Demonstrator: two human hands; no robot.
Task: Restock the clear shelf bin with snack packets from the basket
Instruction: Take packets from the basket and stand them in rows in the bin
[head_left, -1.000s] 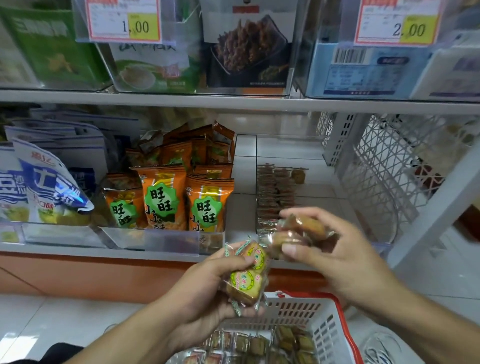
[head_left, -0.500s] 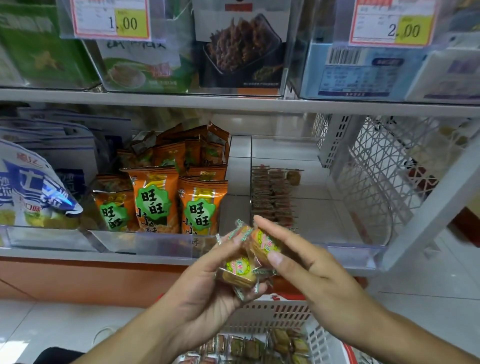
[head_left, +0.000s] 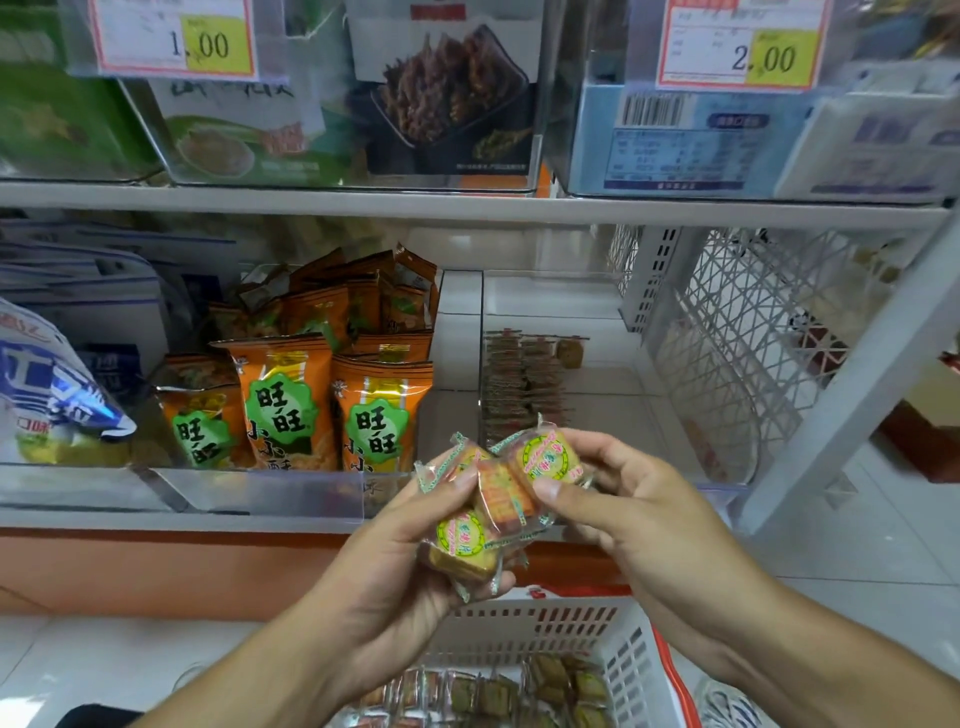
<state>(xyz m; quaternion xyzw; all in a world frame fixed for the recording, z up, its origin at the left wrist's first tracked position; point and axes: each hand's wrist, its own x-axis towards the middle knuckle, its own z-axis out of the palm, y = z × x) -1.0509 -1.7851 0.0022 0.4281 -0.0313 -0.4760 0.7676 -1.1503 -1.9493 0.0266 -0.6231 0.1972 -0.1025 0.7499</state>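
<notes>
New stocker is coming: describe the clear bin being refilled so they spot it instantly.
On the lower shelf, look right of the orange packets. The clear bin beside the white lattice panel is it: nearly bare, with only one row of small brown packets along its left wall.

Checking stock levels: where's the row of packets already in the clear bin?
In the head view, the packet row stands right of centre on the lower shelf, along the clear bin's left wall, right of the orange bags.
</notes>
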